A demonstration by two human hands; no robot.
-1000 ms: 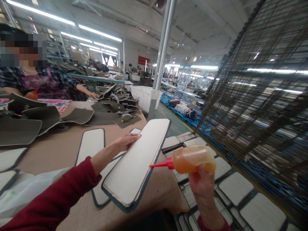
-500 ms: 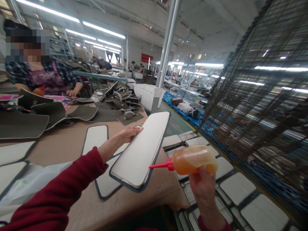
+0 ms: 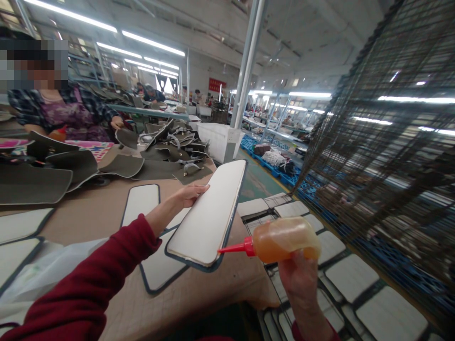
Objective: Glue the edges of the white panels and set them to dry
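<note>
Risk first: the red nozzle (image 3: 232,247) of the glue bottle (image 3: 286,239) sits right at the lower right edge of the white panel (image 3: 209,213), apparently touching or just off the dark trim. The panel is held up off the counter (image 3: 88,218) at a tilt with support on one long side only, so pressure from the nozzle could make it pivot or flex and glue could run down onto the white face or drip onto the panels lying flat below it (image 3: 156,267). A hard squeeze with the bottle tipped on its side like this would likely blob rather than bead. Left hand (image 3: 188,194), centre of frame: grip is on the panel's left long edge, fingers curled over the top face, thumb hidden beneath, so the panel extends right and both ways along its length from the grip, most of it unsupported. Right hand (image 3: 300,277), lower right: grip is wrapped around the bottle's underside, bottle lying above the fist, nozzle pointing left. More white panels lie on the low rack (image 3: 355,279) at lower right. Another person (image 3: 67,116) works with dark pieces at upper left, well apart.
</note>
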